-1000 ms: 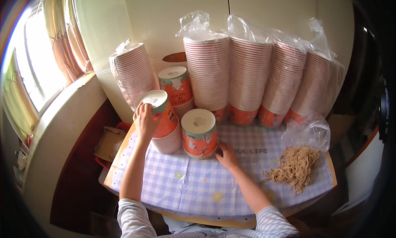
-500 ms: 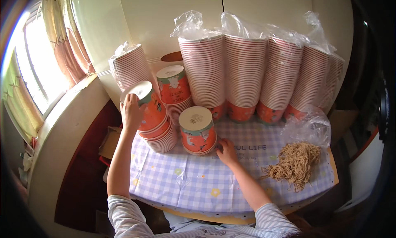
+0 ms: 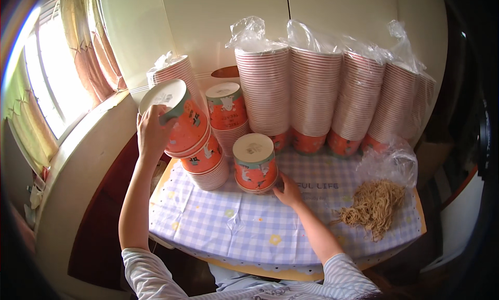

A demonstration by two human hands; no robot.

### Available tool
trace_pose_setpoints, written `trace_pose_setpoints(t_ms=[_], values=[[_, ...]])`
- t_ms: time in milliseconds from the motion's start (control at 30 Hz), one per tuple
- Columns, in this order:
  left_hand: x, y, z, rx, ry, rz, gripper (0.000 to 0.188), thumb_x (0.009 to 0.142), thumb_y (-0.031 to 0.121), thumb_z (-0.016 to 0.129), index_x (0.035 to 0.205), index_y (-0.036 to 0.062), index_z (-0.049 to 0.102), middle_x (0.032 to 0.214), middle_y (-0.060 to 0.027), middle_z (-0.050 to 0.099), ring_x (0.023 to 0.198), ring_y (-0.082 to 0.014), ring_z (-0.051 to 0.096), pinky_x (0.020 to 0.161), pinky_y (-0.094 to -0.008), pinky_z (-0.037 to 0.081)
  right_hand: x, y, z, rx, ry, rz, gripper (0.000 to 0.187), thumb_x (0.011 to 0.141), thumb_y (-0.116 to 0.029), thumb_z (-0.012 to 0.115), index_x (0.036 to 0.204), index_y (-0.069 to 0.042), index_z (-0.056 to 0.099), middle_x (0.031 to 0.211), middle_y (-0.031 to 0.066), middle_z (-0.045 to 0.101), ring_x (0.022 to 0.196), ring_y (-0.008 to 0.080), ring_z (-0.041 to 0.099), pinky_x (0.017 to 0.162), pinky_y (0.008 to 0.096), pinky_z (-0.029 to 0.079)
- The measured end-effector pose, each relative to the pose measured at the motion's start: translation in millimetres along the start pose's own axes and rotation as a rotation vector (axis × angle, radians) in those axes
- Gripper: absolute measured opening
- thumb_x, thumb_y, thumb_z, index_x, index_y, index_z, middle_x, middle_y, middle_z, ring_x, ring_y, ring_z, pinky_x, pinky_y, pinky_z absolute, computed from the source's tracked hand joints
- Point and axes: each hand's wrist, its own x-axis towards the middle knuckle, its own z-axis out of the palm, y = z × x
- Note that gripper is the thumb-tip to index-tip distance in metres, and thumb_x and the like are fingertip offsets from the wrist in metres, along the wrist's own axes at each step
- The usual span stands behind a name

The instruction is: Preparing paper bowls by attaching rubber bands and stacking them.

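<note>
My left hand (image 3: 152, 133) grips an upside-down orange paper bucket (image 3: 193, 124) by its side near the white base. That bucket is tilted and partly lifted off a stack of nested paper buckets (image 3: 208, 165), its rim still over the top one. Just to the right, another upside-down paper bucket (image 3: 253, 174) stands on the checked cloth. My right hand (image 3: 287, 192) lies low beside it, fingers apart, fingertips at its lower right rim. Behind these stands a second inverted stack (image 3: 228, 115), its top bucket orange with a green band.
Tall bagged stacks of paper buckets (image 3: 314, 92) line the back of the table. A smaller bagged stack (image 3: 182, 71) stands at the back left. On the right lie a crumpled clear plastic bag (image 3: 390, 162) and a heap of tan shredded paper (image 3: 377, 206). The checked tablecloth (image 3: 234, 232) covers the table.
My left hand has raised the top bucket of the left stack up and toward me, exposing more of the bucket beneath. My right hand stays beside the single bucket.
</note>
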Motion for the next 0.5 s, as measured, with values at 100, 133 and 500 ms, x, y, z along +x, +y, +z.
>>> trace_pose_setpoints(t_ms=[100,133,500], values=[[-2.4,10.2,-7.4,-0.174,0.105,-0.045,0.032,0.065,0.009,0.072,0.085,0.0039,0.047,0.093,-0.0098,0.061,0.084,-0.0275,0.057,0.079,-0.0381,0.043,-6.6,14.5,3.4,-0.06,0.137,-0.061,0.055,0.067,-0.013,0.064,0.118,-0.003,0.045,0.105,0.0197,0.054,0.096,0.0368,0.052,0.082,0.0413,0.042],[-1.6,23.9,-11.9,-0.301,0.115,-0.023,0.032,0.066,0.007,0.072,0.085,0.0037,0.047,0.097,-0.01,0.061,0.086,-0.0256,0.058,0.078,-0.0363,0.045,-8.9,23.9,4.2,-0.086,0.236,-0.082,0.055,0.067,-0.013,0.065,0.117,-0.003,0.045,0.103,0.0199,0.054,0.095,0.0374,0.052,0.082,0.0417,0.042],[-21.9,179.7,98.8,-0.684,-0.283,0.429,0.032,0.071,0.02,0.068,0.091,0.0077,0.045,0.097,-0.0045,0.056,0.101,-0.0253,0.051,0.099,-0.0565,0.023,-20.6,6.0,12.5,-0.213,-0.009,-0.144,0.052,0.071,-0.02,0.064,0.117,-0.005,0.046,0.121,0.0201,0.046,0.112,0.0354,0.044,0.095,0.0448,0.035]])
